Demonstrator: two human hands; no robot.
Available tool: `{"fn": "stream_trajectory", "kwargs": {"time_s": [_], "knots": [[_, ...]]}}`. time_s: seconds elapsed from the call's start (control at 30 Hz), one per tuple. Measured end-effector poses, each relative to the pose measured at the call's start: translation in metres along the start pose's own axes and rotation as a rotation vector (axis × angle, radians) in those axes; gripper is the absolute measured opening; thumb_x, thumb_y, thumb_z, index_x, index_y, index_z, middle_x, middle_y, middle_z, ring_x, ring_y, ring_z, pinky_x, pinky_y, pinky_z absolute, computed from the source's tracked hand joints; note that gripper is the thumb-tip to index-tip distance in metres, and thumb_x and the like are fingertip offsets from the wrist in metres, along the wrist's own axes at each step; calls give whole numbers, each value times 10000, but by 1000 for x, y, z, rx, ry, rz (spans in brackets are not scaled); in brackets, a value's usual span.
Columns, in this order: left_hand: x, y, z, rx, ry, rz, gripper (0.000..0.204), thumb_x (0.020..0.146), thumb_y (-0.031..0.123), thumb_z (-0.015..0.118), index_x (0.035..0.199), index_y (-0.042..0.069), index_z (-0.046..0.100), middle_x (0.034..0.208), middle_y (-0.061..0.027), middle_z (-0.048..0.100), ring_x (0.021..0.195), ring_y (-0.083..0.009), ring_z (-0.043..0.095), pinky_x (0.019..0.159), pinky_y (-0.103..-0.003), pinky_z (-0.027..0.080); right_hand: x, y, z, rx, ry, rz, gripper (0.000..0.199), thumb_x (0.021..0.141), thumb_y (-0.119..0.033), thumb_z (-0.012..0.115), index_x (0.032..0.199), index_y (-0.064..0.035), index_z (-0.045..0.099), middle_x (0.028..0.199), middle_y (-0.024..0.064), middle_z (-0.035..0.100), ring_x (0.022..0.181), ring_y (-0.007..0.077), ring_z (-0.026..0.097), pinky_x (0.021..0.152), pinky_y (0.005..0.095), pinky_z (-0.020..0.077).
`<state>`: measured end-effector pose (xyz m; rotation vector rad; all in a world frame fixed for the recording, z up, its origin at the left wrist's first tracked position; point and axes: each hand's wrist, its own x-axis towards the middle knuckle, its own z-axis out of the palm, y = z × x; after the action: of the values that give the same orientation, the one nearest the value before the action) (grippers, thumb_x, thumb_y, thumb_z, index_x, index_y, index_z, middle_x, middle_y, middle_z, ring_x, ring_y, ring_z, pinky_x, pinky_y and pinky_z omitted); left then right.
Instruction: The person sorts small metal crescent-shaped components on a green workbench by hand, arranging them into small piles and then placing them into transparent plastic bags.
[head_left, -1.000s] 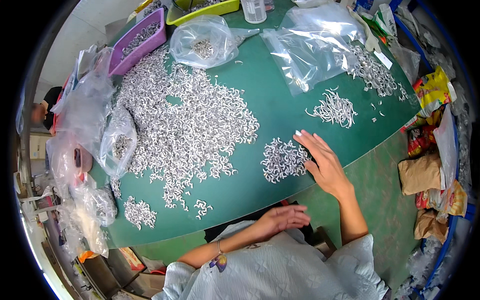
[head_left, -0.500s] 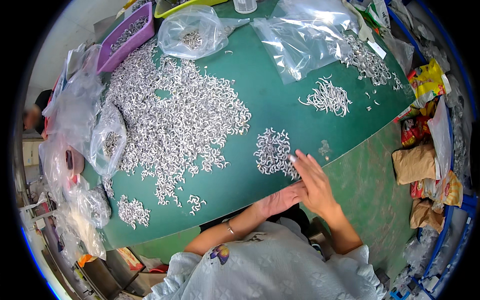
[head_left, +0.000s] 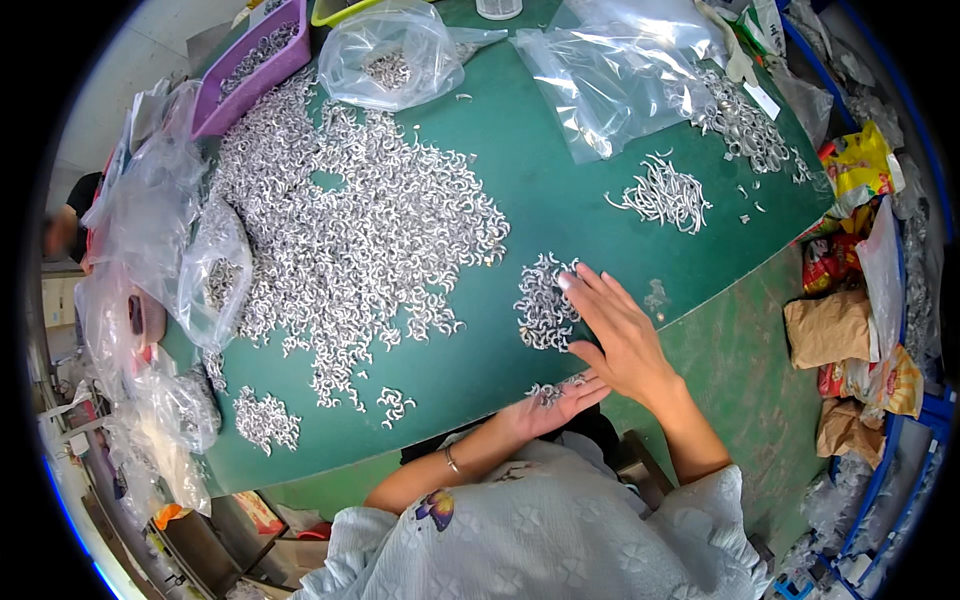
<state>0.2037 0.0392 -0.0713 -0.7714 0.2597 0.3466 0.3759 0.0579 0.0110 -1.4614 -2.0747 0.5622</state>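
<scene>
Sweeping small metal hooks off the table edge into a cupped palm.
Right hand [head_left: 622, 335], flat and unclenched, rakes a small hook cluster [head_left: 543, 303]; left hand [head_left: 556, 400] cups a few; the big pile [head_left: 350, 230] looks largely untouched.

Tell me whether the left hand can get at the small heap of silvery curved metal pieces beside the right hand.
Probably yes. The left hand lies cupped at the green table's near edge, just below the small heap of silvery curved metal pieces. Only the right hand, resting against the heap's right side, crowds it.
</scene>
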Motion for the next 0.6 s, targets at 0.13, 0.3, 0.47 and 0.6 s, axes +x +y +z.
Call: {"fn": "stream_trajectory", "kwargs": {"time_s": [0.13,0.3,0.47,0.6], "knots": [[-13,4,-10,4,-85,2,523,1003,315,351,1397,-28,350,1470,-236,356,1376,-369,339,1167,-492,261,-23,-9,3,53,-47,3,635,779,-186,692,1329,38,466,1374,167,509,1327,352,434,1093,499,332],[-11,-1,-11,-60,-440,-65,511,1015,294,342,1386,-56,358,1438,-246,373,1343,-355,382,1132,-474,330,-47,-28,11,141,-69,-47,592,754,-188,713,1262,54,528,1324,170,553,1290,353,482,1074,502,359],[-21,0,18,98,-173,2,524,1022,292,331,1397,-75,329,1419,-267,377,1324,-352,398,1126,-464,345,-50,-34,18,235,-33,-203,547,735,-197,718,1219,16,578,1347,141,545,1300,350,468,1058,500,372],[-30,1,16,175,-74,17,530,1021,297,338,1399,-74,326,1425,-270,373,1329,-356,394,1120,-463,356,-30,-39,36,157,-110,-264,500,784,-260,673,1208,-6,595,1339,123,553,1312,337,455,1075,496,342]]}}
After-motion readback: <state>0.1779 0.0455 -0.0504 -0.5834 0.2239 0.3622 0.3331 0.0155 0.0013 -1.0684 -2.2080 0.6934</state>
